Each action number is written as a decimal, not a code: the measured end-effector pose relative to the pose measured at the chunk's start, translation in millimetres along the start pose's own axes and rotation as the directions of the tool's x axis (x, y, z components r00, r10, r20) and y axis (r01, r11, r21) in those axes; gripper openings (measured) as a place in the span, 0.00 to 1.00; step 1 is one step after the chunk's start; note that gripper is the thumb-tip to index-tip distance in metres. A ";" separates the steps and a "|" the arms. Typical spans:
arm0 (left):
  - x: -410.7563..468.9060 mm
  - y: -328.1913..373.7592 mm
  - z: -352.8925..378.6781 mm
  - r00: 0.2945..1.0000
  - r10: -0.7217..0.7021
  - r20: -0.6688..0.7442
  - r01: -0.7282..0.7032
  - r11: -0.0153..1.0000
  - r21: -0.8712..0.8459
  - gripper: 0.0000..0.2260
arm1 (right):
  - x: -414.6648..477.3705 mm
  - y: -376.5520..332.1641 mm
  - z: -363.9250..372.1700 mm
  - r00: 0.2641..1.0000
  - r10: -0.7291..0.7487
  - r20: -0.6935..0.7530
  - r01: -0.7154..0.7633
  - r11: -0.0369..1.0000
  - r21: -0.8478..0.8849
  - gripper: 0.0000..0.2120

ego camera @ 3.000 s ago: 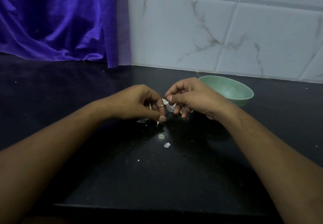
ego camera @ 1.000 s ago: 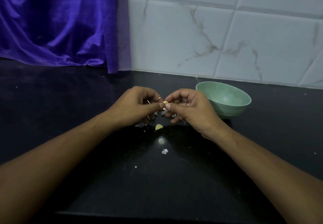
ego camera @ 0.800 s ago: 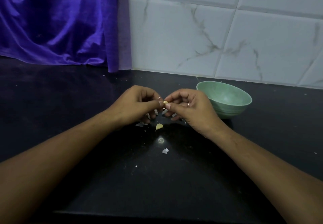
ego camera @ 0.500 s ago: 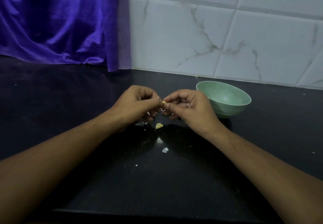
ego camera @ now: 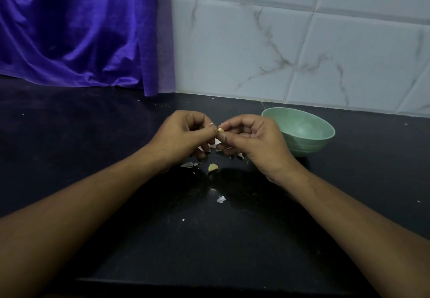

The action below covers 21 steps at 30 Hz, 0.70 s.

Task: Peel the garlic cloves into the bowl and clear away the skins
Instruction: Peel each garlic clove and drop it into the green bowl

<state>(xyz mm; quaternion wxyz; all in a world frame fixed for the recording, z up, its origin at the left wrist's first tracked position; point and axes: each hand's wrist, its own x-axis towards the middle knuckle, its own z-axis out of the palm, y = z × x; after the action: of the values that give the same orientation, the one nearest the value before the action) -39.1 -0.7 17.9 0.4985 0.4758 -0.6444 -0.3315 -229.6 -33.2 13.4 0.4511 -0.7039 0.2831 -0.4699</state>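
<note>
The garlic clove [ego camera: 221, 130] is held in the air just above the desk [ego camera: 111, 139], caught between the fingertips of both hands. The left grip [ego camera: 181, 137] pinches it from one side with thumb and forefinger, and the right grip [ego camera: 256, 144] pinches it from the other; both are narrow and closed on the clove, with the remaining fingers curled beneath. Only a small pale tip of the clove shows between the fingertips, so whether any skin is on it cannot be told.

A thin ring [ego camera: 250, 136] sits on a finger of the right grip. Directly below the hands a second clove [ego camera: 213, 167], bare and yellowish, lies on the desk. Papery skin scraps [ego camera: 189, 164] lie just beside it, more are half hidden under the curled fingers, and one loose skin flake [ego camera: 221, 199] lies nearer the person.

The green bowl [ego camera: 304, 146] stands upright on the desk just beyond the right grip, partly covered by it. Behind are a white tiled wall [ego camera: 302, 53] and a purple curtain [ego camera: 69, 30].
</note>
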 end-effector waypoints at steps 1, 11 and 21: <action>0.7 -0.1 -0.4 1.000 0.002 0.003 -0.002 1.000 -0.003 0.08 | -0.3 -0.1 -0.1 1.000 0.010 -0.001 -0.010 1.000 0.017 0.06; 4.4 -1.5 -2.4 1.000 -0.011 -0.024 0.012 0.997 0.072 0.07 | 2.7 -4.8 1.1 0.989 0.145 -0.026 -0.128 0.933 0.335 0.06; 1.5 1.0 -7.9 0.999 -0.033 -0.014 0.035 0.987 0.158 0.08 | 2.7 -6.6 -5.1 0.980 0.184 -0.070 -0.152 0.933 0.326 0.08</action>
<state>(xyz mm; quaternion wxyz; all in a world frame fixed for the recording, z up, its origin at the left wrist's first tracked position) -31.8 -1.5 21.5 0.4572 0.5267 -0.6576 -0.2848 -233.4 -34.5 21.3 0.5828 -0.5707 0.2848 -0.5035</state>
